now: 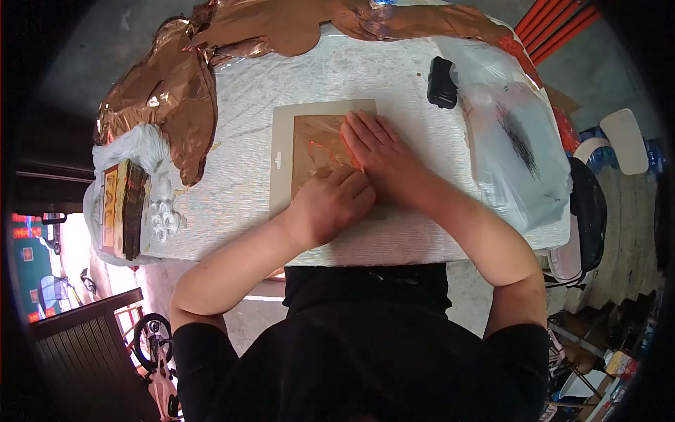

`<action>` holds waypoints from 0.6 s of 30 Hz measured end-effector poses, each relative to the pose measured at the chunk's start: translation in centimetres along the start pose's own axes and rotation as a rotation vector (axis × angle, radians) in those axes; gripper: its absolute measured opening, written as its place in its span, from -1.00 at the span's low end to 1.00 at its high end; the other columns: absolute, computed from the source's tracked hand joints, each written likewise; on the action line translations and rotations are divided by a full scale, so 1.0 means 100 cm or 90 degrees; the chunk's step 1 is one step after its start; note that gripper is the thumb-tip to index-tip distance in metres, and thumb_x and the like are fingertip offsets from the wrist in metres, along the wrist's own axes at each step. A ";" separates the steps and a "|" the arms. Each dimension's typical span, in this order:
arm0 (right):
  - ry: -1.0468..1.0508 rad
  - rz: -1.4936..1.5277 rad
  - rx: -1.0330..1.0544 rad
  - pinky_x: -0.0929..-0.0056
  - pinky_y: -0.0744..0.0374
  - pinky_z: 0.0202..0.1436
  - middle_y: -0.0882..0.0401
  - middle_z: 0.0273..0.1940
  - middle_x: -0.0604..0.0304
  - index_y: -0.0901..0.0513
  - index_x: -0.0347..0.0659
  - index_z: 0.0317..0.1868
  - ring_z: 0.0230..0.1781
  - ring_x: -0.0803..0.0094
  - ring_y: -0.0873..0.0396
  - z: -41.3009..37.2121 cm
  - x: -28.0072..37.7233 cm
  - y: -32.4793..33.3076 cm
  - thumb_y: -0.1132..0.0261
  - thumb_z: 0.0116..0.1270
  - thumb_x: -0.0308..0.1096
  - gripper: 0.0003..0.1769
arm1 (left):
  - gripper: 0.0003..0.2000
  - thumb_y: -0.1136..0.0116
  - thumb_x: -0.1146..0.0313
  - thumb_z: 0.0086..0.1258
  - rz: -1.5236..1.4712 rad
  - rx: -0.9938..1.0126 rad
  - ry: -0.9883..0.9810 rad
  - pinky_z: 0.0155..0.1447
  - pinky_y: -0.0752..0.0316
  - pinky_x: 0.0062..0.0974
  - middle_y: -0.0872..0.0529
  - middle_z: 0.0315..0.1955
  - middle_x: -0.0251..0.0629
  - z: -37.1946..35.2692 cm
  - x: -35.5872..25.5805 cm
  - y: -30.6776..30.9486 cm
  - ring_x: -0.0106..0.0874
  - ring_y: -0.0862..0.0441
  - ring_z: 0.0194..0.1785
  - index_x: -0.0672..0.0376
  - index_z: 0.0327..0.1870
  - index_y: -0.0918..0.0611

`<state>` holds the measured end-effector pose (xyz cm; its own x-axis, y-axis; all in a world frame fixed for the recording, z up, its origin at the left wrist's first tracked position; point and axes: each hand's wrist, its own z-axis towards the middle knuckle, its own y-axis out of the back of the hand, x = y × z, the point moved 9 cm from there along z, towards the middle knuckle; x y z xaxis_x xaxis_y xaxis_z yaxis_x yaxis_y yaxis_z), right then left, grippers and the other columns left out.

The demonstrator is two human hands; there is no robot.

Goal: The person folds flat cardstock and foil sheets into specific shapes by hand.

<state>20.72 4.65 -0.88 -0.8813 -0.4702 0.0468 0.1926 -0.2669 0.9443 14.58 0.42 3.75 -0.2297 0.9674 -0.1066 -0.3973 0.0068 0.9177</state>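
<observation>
A flat beige-grey board [281, 162] lies on the table in front of me, with a brown, coppery sheet [316, 133] on it. Shiny creases and a bright orange-red line show on the sheet. My right hand [376, 148] rests flat on the right edge of the sheet and board, fingers stretched out. Over the lower part of the sheet my left hand [334, 204] is closed, its fingers curled and pressed down; whatever they pinch is hidden. The two hands almost touch.
Crumpled copper foil [158, 98] runs along the table's back and left. A stack of packets [121, 211] and small white rolls [164, 218] stand at left. On the right are a black object [441, 83] and a translucent plastic bag [517, 155].
</observation>
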 end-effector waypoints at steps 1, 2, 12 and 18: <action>0.011 -0.016 -0.035 0.08 -0.15 0.50 -0.27 0.37 -0.18 -0.30 -0.43 0.31 0.44 0.06 -0.22 0.000 0.002 0.004 -0.06 0.28 -0.28 -0.38 | -0.88 -0.16 0.31 0.08 -0.001 0.001 0.000 -0.31 -0.57 -0.43 -0.54 -0.33 -0.31 0.000 0.000 0.001 -0.36 -0.58 -0.19 0.10 -0.44 -0.51; 0.011 -0.015 -0.035 0.08 -0.15 0.50 -0.27 0.37 -0.18 -0.30 -0.43 0.31 0.44 0.06 -0.22 0.000 0.002 0.004 -0.06 0.28 -0.28 -0.38 | -0.87 -0.16 0.34 0.08 -0.006 0.024 -0.024 -0.26 -0.57 -0.40 -0.56 -0.29 -0.29 -0.001 -0.002 0.000 -0.33 -0.59 -0.17 0.13 -0.38 -0.54; -0.008 0.067 0.024 0.07 0.02 0.56 -0.06 0.46 -0.16 -0.14 -0.41 0.42 0.53 0.06 0.00 -0.002 0.000 0.001 -0.11 0.39 -0.03 -0.22 | -0.88 -0.12 0.38 0.10 -0.064 0.028 -0.192 -0.16 -0.57 -0.40 -0.53 -0.27 -0.32 -0.015 -0.011 0.013 -0.35 -0.54 -0.12 0.16 -0.35 -0.60; -0.021 0.090 0.051 0.07 0.06 0.56 -0.02 0.47 -0.17 -0.10 -0.39 0.44 0.53 0.03 0.04 -0.001 0.000 0.003 -0.13 0.31 0.21 -0.04 | -0.76 -0.21 0.37 0.08 -0.067 0.068 -0.101 -0.03 -0.55 -0.41 -0.57 -0.22 -0.32 -0.040 0.012 0.019 -0.36 -0.54 -0.09 0.18 -0.20 -0.67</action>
<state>20.82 4.49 -0.67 -0.8617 -0.4703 0.1905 0.2821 -0.1320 0.9502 10.02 0.57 3.82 -0.0457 0.9877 -0.1494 -0.3138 0.1278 0.9408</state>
